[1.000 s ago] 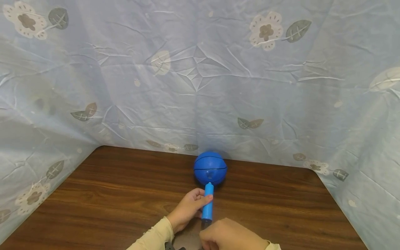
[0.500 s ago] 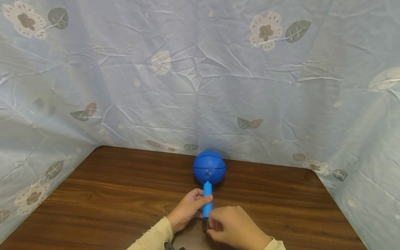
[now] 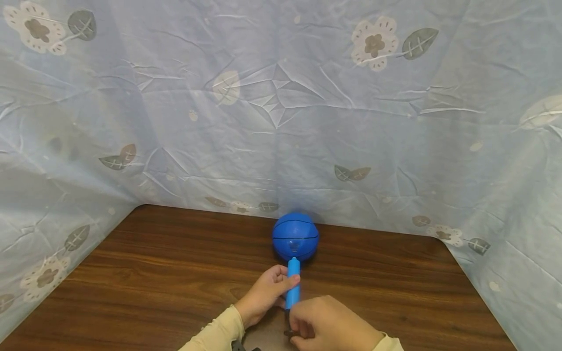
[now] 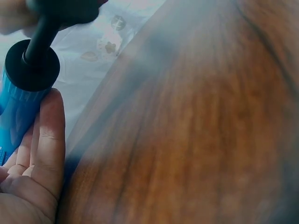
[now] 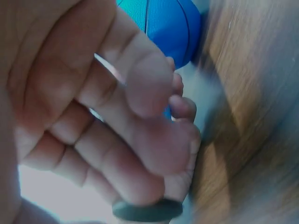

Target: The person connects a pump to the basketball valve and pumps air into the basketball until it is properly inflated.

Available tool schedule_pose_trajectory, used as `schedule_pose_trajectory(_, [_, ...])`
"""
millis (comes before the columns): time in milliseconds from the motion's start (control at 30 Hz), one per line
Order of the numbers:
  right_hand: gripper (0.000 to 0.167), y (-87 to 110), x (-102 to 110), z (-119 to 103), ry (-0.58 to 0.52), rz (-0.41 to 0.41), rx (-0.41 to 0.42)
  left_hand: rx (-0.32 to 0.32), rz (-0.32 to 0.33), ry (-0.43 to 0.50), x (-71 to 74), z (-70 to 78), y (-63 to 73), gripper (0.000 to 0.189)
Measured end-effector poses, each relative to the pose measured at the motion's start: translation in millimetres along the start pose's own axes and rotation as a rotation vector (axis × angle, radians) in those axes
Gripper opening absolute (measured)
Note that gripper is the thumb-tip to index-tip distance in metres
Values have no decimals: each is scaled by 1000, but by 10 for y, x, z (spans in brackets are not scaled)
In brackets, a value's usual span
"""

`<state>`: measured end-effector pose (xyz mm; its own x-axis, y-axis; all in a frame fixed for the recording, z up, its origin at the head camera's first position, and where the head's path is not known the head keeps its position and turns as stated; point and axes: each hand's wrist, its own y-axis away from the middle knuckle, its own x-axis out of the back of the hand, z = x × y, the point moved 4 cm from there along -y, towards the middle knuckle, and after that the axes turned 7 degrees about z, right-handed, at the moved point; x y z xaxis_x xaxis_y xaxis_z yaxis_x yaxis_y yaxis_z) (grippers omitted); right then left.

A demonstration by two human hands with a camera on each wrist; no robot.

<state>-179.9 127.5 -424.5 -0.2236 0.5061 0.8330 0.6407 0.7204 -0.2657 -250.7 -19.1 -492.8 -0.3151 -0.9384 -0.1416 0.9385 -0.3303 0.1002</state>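
A small blue basketball (image 3: 295, 229) with black lines rests on the table near its back edge. Against its near side points the nozzle end of a light-blue hand pump (image 3: 292, 294). My left hand (image 3: 262, 295) grips the pump's barrel, thumb across the top. My right hand (image 3: 331, 321) is curled at the dark handle at the near end, fingers hooked over it. In the left wrist view the black end cap (image 4: 32, 70) and part of the drawn-out rod show, the handle (image 4: 65, 11) above. The right wrist view shows my curled fingers (image 5: 154, 144) over the handle's dark end (image 5: 147, 211).
The brown wood-grain table (image 3: 175, 253) spreads out on both sides of the hands. A pale blue floral cloth (image 3: 281, 122) hangs behind it and along its left and right sides.
My right hand pushed the pump handle forward toward the barrel, then drew it part of the way back. The left hand and the ball have barely shifted.
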Motion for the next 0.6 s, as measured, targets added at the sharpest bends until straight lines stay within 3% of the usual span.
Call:
schedule_pose_trajectory(167, [17,-3,-50,-49,-72,-127,-34,-4,11,10,1,-3,-6,41])
schedule_pose_trajectory(333, [15,-30,-90,-121,-49,-187,52,0,20,21,-1,-13,-11,39])
schedule_pose_trajectory(467, [16,-29,-74,-99,-30,-146,36,7,30,18,0,-15,-14,38])
schedule_pose_trajectory(600, [20,-15,-26,-46,7,-53,-7,13,43,13,1,-7,-12,37])
